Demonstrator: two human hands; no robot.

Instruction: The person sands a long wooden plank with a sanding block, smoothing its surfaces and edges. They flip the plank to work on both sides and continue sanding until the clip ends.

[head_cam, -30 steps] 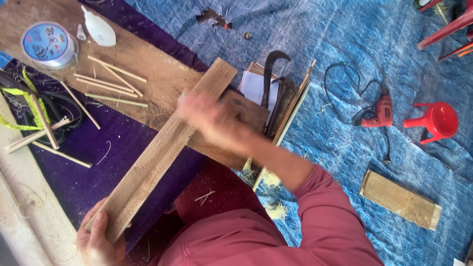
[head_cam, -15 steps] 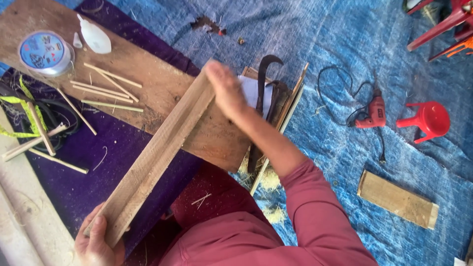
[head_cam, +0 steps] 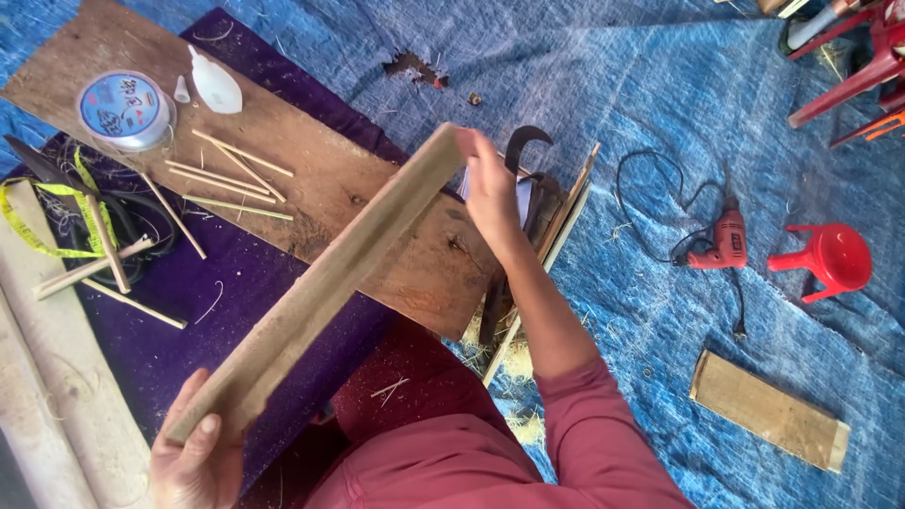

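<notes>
Overhead, a long wooden plank (head_cam: pixel 320 283) is held tilted above the work area, its lower end clamped in the left hand (head_cam: pixel 193 462) with the thumb pressed on its face, and its upper end gripped by the right hand (head_cam: pixel 490 188), whose fingers are wrapped over the far edge. Below it, a wide brown board (head_cam: pixel 283 179) is laid on a purple cloth (head_cam: pixel 189 320), which is spread over a blue tarp (head_cam: pixel 660 113). On the board's far end a round clear spool container (head_cam: pixel 124 111) is set, with a pale blue circular label on its lid; what is wound inside cannot be made out. Just beside it a white squeeze bottle (head_cam: pixel 215 87) is laid on its side, its small cap (head_cam: pixel 181 90) apart from it. Thin bamboo sticks (head_cam: pixel 231 174) are scattered across the board, and more are seen on the cloth near a yellow measuring tape (head_cam: pixel 52 221). Behind the right hand, dark curved blades and thin slats (head_cam: pixel 556 217) are partly hidden by the wrist. Well apart on the tarp, a red corded drill (head_cam: pixel 721 243), a red plastic stool (head_cam: pixel 830 259) tipped on its side and a short plank offcut (head_cam: pixel 768 410) are seen.
</notes>
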